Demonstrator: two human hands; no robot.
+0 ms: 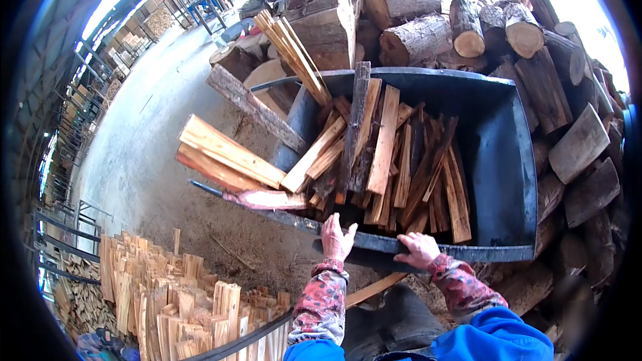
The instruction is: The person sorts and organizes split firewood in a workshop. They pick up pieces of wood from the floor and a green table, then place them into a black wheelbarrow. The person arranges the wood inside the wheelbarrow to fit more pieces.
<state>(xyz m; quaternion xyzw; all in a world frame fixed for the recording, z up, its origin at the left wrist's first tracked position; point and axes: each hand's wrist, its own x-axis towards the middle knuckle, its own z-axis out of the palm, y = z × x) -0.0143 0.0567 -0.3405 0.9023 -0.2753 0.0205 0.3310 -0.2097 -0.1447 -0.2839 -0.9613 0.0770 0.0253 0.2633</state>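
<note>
A dark metal cart (498, 154) stands in front of me with split firewood (384, 137) piled mostly in its left half and middle. At its near rim, my left hand (338, 238) rests with fingers extended and the thumb apart. Farther right along the same rim lies my right hand (419, 250), its thumb and fingers spread; neither hand holds a loose piece. Several longer split pieces (231, 150) stick out over the cart's left end. A bark-covered slab (254, 107) and a bundle of thin sticks (291, 50) lean out at the far left corner.
Large round logs (414, 40) are heaped behind the cart, and more log pieces (578, 144) lie along its right side. Upright split wood (180, 301) fills a round-rimmed container at lower left. Concrete floor (144, 140) runs off to the far left, past metal racks (67, 234).
</note>
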